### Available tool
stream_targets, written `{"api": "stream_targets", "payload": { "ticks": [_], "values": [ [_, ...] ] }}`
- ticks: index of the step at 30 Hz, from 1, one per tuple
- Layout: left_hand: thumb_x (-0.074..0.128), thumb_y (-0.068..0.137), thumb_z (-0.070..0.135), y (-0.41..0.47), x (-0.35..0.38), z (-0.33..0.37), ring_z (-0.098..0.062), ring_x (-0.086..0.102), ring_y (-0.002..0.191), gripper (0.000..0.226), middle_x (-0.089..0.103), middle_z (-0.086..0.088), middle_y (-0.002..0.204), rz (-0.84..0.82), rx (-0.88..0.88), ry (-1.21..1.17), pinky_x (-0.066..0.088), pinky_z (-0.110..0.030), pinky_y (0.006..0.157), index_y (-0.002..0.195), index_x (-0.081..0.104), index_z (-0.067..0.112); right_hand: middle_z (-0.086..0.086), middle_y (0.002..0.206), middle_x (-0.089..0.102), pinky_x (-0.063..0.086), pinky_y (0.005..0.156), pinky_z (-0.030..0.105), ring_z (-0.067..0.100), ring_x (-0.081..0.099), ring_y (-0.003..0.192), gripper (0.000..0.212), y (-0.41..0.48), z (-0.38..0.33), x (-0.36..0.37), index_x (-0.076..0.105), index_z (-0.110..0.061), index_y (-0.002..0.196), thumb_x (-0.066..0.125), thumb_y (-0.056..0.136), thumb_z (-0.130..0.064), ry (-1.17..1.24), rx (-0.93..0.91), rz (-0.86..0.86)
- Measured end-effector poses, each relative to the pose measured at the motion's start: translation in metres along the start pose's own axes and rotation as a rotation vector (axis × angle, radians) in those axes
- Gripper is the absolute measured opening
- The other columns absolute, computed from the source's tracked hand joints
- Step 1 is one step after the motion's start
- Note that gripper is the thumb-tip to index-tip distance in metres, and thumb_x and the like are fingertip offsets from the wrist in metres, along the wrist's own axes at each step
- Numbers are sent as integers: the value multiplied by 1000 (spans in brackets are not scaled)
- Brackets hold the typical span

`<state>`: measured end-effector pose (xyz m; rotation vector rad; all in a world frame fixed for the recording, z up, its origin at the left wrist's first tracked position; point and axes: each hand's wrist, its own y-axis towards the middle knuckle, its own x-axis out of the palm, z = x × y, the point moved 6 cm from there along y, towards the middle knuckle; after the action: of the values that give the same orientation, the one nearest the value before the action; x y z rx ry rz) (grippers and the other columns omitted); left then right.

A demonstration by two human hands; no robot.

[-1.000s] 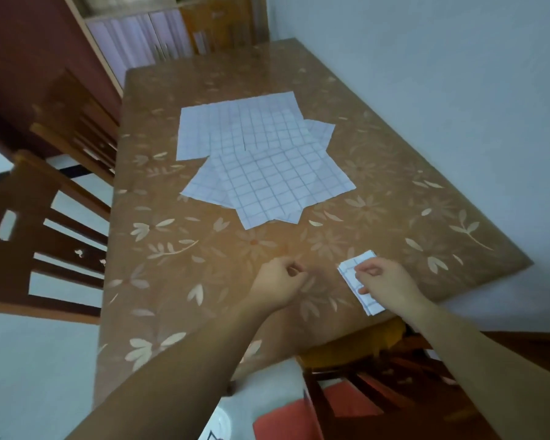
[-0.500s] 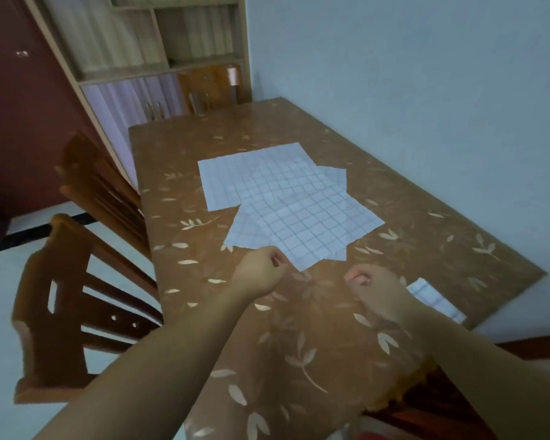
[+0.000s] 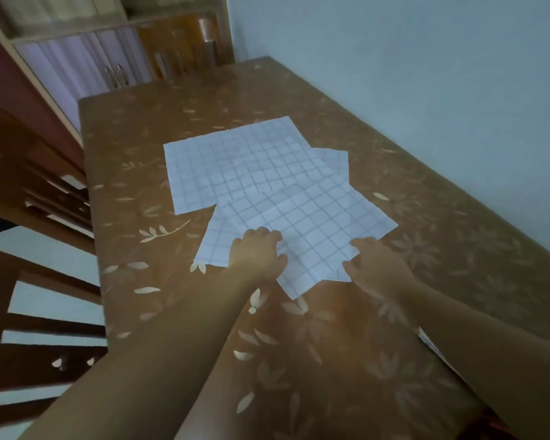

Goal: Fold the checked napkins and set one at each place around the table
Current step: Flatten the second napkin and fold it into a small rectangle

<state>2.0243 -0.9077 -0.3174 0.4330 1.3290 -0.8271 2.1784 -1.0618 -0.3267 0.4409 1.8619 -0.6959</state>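
Several unfolded white napkins with a blue check lie overlapped in the middle of the brown leaf-patterned table. The top napkin lies skewed over a larger one behind it. My left hand rests flat on the pile's near left part, fingers on the top napkin. At that napkin's near right edge my right hand has fingers above the cloth and thumb below. A small folded napkin lies at the table's near right edge, mostly hidden by my right forearm.
Two dark wooden chairs stand along the table's left side. A cabinet with pale doors stands beyond the far end. A light wall runs along the table's right side.
Both hands moved forward from the near edge to the napkin pile and opened onto the top napkin. The folded napkin stayed behind at the near right edge. The view shifted forward.
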Motion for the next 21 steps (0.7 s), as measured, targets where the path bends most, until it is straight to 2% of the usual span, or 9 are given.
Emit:
{"api": "stream_targets", "payload": {
  "ticks": [4,9,12,15,21],
  "values": [
    [40,94,56,46,40,-1,-25,10,149,65,16,-3,162,-97,-27,12,15,-46,118,151,22,28,6,152,35,33,109,42,25,33,139,62,58,7,14,31,-13,147,45,96,-46,-74,-73,46],
    [26,79,85,85,80,-11,-27,-19,148,101,-20,-6,161,-169,-99,17,-9,-49,119,153,-11,27,7,163,0,10,120,47,25,-1,150,83,116,24,43,7,-18,154,33,92,-65,-166,-81,12],
    [20,75,88,94,99,-16,-28,-25,146,105,-25,-7,160,-172,-131,20,-11,-51,119,152,-16,26,8,162,-12,1,120,47,26,-9,149,92,134,31,54,-4,-20,154,23,86,-76,-187,-62,4],
    [10,75,88,95,109,-19,-26,-27,145,102,-26,-6,159,-119,-141,63,-14,-50,118,152,-17,27,10,162,-12,-2,121,47,26,-10,149,95,139,36,69,-5,-20,154,13,82,-80,-200,-49,18],
    [8,83,80,94,109,-19,-24,-25,146,90,-23,-4,160,-78,-123,67,-15,-47,118,152,-15,27,11,163,-8,-2,120,49,27,-8,150,87,140,37,76,-4,-19,154,4,86,-73,-212,-39,60]
  ]
}}
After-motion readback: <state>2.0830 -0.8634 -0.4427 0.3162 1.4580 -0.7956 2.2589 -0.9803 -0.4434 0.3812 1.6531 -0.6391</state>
